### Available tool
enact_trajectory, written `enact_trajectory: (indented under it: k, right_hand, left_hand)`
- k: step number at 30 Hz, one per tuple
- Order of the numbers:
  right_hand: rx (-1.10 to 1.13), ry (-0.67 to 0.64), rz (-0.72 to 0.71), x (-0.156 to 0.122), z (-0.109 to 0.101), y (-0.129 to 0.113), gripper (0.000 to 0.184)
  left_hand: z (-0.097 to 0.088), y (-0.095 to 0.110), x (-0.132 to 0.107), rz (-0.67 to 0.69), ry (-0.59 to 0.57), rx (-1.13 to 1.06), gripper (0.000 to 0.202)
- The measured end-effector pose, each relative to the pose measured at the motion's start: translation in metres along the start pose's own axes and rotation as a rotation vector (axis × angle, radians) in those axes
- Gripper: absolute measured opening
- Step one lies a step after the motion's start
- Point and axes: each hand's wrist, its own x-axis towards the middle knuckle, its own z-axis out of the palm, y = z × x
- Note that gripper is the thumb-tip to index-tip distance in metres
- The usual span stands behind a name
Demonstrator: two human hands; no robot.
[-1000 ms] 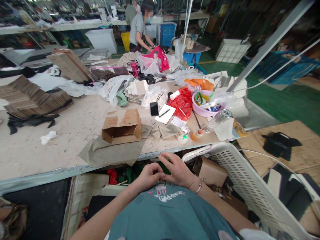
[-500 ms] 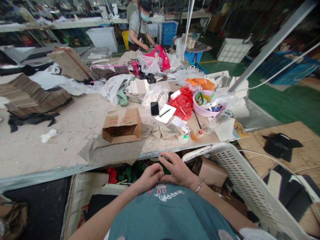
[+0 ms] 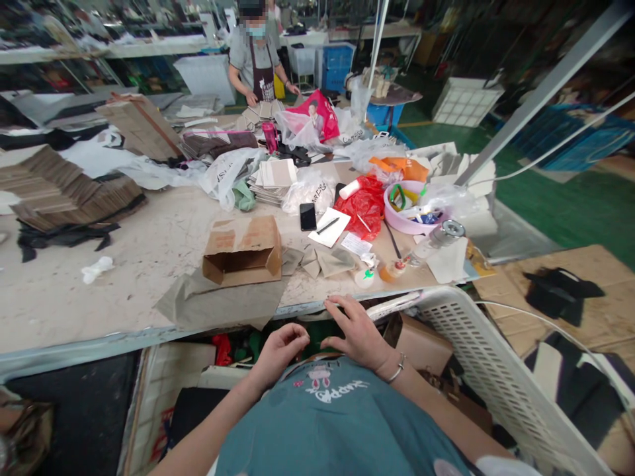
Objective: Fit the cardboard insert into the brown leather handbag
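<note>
My left hand [image 3: 280, 352] is in front of the teal apron [image 3: 317, 423], thumb and fingertips pressed together. Whatever it may pinch is too small to make out. To its right, my right hand [image 3: 358, 336] is open with fingers spread, holding nothing; a bracelet circles its wrist. The two hands are apart, just before the table's front edge [image 3: 297, 308]. Nearest beyond them on the table are a glue-like bottle with a green tip [image 3: 364, 276], an opened brown cardboard box [image 3: 242, 254] and a grey-brown sheet [image 3: 223, 304].
A white perforated basket [image 3: 476, 344] holding brown bags stands at my right. On the table are a phone [image 3: 307, 217], a pen on white paper [image 3: 329, 227], a pink basin [image 3: 411, 223], a clear bottle [image 3: 436, 241] and stacked boards [image 3: 54, 182]. A co-worker [image 3: 260, 59] stands across the table.
My hands, close together before, have moved apart, the left one to the left and the right one slightly right. The co-worker has straightened up and shifted left.
</note>
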Motion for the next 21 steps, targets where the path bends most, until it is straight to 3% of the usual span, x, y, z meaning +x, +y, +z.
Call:
enact_trajectory:
  k: [3, 7, 11, 13, 18, 21]
  right_hand:
    - [0.015, -0.014, -0.035, 0.002, 0.001, -0.002, 0.075]
    - [0.02, -0.032, -0.069, 0.002, 0.003, -0.003, 0.07]
    - [0.035, -0.053, -0.131, 0.002, 0.006, -0.003, 0.064]
    - [0.045, -0.019, -0.144, 0.003, 0.006, -0.004, 0.065]
    - [0.044, 0.003, -0.177, 0.003, 0.004, -0.005, 0.072]
    - [0.04, -0.008, -0.172, 0.004, 0.003, -0.007, 0.07]
  left_hand:
    - [0.003, -0.005, 0.003, 0.059, -0.067, 0.133, 0.045]
    - [0.007, -0.003, 0.005, 0.153, -0.057, 0.414, 0.019]
    - [0.008, 0.005, 0.003, 0.241, -0.057, 0.509, 0.016]
    - [0.009, 0.008, 0.002, 0.234, -0.066, 0.398, 0.019]
    - [0.011, 0.011, 0.002, 0.032, 0.056, -0.272, 0.027]
    - [0.011, 0.01, 0.002, -0.044, 0.044, -0.238, 0.024]
